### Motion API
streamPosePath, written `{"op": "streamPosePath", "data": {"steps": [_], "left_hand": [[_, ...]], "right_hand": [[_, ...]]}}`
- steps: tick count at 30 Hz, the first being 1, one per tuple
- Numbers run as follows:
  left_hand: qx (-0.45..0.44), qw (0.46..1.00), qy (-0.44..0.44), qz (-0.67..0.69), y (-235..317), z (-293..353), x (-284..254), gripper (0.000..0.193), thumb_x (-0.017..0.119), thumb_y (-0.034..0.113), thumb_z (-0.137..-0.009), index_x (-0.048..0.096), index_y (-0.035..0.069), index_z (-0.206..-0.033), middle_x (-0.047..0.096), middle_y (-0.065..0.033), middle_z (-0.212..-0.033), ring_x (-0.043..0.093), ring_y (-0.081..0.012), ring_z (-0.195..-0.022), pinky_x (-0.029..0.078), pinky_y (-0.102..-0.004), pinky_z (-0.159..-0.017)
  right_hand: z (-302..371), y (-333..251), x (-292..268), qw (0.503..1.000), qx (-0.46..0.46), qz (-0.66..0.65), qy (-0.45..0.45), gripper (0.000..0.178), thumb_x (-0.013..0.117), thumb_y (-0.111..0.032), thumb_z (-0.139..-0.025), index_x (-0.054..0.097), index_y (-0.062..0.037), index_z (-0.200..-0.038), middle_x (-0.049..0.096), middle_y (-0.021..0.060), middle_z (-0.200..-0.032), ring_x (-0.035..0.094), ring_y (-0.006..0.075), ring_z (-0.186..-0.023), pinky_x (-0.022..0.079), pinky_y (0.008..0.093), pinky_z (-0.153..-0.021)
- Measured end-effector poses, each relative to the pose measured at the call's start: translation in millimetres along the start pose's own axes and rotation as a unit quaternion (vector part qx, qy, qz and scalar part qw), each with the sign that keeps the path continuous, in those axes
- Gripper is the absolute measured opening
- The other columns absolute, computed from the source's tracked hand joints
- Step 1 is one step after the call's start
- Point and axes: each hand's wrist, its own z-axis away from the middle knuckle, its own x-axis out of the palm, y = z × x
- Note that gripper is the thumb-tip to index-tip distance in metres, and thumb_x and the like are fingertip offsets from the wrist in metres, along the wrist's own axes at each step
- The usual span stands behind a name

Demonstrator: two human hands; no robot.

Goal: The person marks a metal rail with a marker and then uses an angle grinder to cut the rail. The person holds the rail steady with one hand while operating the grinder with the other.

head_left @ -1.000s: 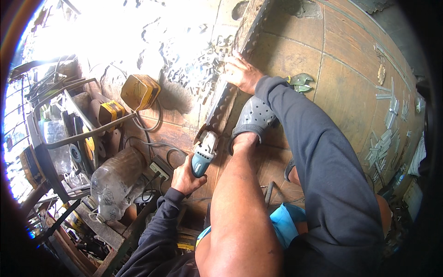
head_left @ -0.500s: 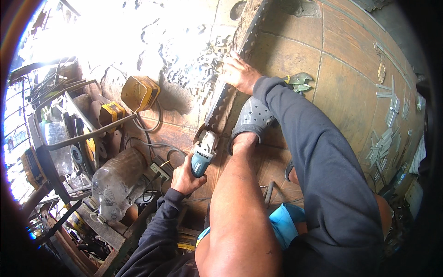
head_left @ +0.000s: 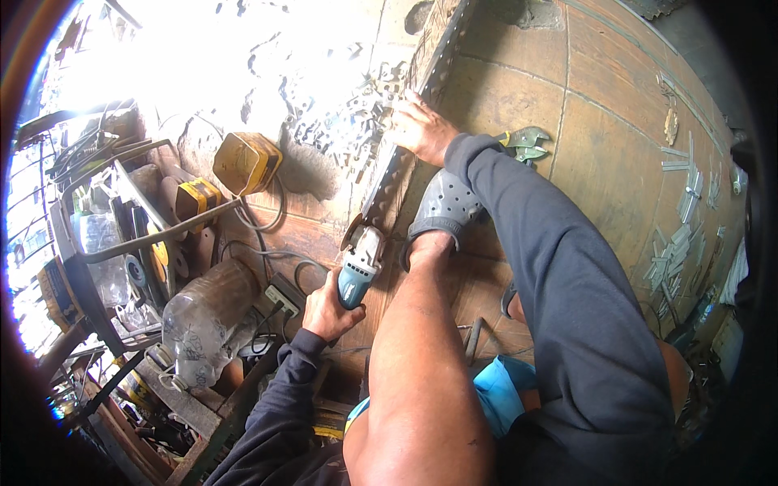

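Note:
My left hand [head_left: 328,310] is closed round the teal body of an angle grinder [head_left: 355,283]. The grinder's disc [head_left: 352,232] is at the near end of a long, dark metal bar with a row of holes [head_left: 381,188]; whether it touches is hard to tell. My right hand [head_left: 420,130] grips the bar farther up, fingers over its edge. A grey clog [head_left: 445,204] on my foot stands just right of the bar. Many small cut metal pieces [head_left: 340,130] lie left of the bar, partly lost in glare. Locking pliers [head_left: 527,143] rest beyond my right wrist.
At left are yellow-black cut-open containers [head_left: 247,164], a clear plastic bottle [head_left: 203,324], a power strip [head_left: 284,300] and a metal frame [head_left: 154,239] with discs. Cords [head_left: 263,253] run near the grinder. Thin metal strips [head_left: 673,255] lie at far right.
The grinder has tilted slightly in my left hand, its head shifting a little to the right. My right hand and the bar look unmoved.

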Motion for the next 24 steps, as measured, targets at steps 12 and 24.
{"op": "streamPosePath", "data": {"steps": [12,24], "left_hand": [[0.005,1.000,0.009,-0.010,0.7,-2.5,0.7,0.087,0.079,0.029,-0.067,0.044,0.000,-0.141,0.071,-0.0320,-0.094,0.071,-0.0490,-0.091,0.057,-0.0515,-0.084],[-0.003,1.000,0.006,0.017,5.3,-3.5,-1.3,0.084,0.080,0.029,-0.068,0.046,-0.001,-0.139,0.071,-0.0316,-0.096,0.071,-0.0479,-0.092,0.057,-0.0504,-0.084]], "right_hand": [[-0.9,-1.8,-5.1,0.999,0.013,-0.025,-0.037,0.027,0.059,-0.011,-0.089,0.070,-0.0119,-0.115,0.065,0.0123,-0.127,0.052,0.0345,-0.134,0.031,0.0588,-0.123],[-1.2,-4.4,-7.1,0.998,0.017,-0.025,-0.046,0.028,0.060,-0.012,-0.089,0.071,-0.0118,-0.114,0.065,0.0127,-0.127,0.052,0.0346,-0.133,0.030,0.0594,-0.123]]}}
